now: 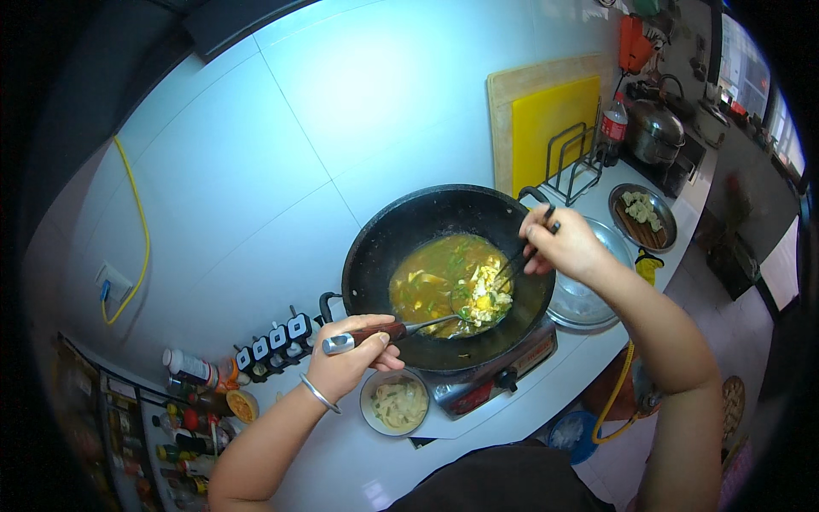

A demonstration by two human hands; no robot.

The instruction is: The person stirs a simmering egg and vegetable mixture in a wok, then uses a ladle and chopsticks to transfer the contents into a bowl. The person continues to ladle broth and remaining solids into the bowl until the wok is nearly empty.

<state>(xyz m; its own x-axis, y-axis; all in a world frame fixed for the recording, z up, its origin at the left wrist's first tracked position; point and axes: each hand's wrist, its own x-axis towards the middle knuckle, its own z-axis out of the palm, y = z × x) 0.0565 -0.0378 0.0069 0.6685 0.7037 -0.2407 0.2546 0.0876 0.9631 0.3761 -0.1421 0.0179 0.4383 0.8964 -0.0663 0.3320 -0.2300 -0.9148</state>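
Observation:
A black two-handled wok (pixel 448 205) sits on a gas stove (pixel 473 390) and holds brownish soup (pixel 422 256) with green pieces. My left hand (pixel 358 349) grips the wooden handle of a metal ladle (pixel 416 326) from the wok's near left side. The ladle's bowl is in the soup, heaped with egg and greens (pixel 486 291). In my right hand (pixel 556 240) is a pair of dark chopsticks (pixel 519 259), tips down at the egg. Just below my left hand, a bowl (pixel 397 403) of pale food with green bits stands on the counter.
Right of the wok lies a round metal lid or tray (pixel 585 307); beyond it is a plate of dumplings (pixel 643 214). A wire rack (pixel 572 160) and yellow cutting board (pixel 550 121) stand behind. Spice jars (pixel 275 345) and bottles (pixel 198 416) line the left. A yellow hose (pixel 604 409) hangs at the counter's edge.

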